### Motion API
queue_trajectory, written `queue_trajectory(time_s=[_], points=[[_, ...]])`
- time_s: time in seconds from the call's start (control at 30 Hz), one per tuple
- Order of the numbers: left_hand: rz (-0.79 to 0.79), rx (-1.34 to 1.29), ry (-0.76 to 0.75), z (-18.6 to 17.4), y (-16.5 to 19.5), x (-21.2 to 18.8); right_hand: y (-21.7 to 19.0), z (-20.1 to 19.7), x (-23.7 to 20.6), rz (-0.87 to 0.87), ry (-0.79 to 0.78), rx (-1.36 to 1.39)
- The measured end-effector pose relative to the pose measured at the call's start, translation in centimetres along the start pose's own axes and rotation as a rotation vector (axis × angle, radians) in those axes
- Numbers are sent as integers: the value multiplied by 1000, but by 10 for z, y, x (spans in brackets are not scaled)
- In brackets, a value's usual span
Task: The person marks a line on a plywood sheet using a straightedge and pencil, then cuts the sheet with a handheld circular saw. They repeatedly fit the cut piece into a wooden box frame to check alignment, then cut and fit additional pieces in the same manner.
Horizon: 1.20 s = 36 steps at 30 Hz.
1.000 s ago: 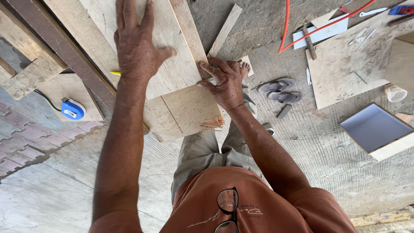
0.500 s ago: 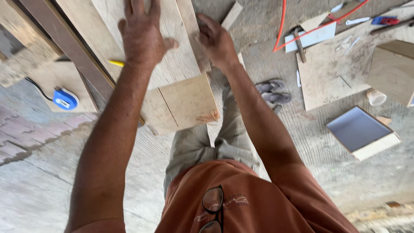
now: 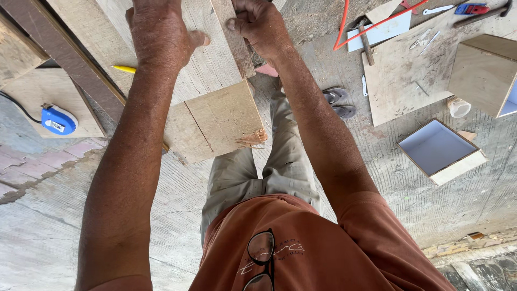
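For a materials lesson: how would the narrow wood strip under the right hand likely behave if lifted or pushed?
The strip looks like thin, flat-sawn wood, so probably stiff and fairly light. It lies flat on the plywood sheet, so a push should slide it, not roll it. The right hand pinches it near one end; being long and slim, it may flex slightly.

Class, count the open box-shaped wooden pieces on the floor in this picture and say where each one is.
2. One shallow open box lies on the concrete at the right; a second box stands above it at the right edge, partly cut off. Others may be out of frame.
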<state>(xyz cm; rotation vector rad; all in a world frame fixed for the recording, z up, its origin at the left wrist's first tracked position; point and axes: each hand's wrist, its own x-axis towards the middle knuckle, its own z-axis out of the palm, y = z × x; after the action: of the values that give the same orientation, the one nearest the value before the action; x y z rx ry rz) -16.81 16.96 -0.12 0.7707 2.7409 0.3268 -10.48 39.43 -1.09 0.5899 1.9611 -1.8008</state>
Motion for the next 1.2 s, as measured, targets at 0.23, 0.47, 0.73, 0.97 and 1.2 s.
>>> queue_trajectory(time_s=[0.23,0.47,0.73,0.97,1.2], points=[[-17,-24,1,6,0,1,7,0,2,-66,-25,21],[-38,33,-64,4,9,10,2,2,1,-139,46,-98],[-82,21,-96,-5,16,21,1,-33,-28,-759,283,-1077],[-67,44,-127,-13,18,24,17,-74,-102,-399,-33,-1145],[-152,-23,-152,-22,21,31,-23,-202,-53,-160,407,516]])
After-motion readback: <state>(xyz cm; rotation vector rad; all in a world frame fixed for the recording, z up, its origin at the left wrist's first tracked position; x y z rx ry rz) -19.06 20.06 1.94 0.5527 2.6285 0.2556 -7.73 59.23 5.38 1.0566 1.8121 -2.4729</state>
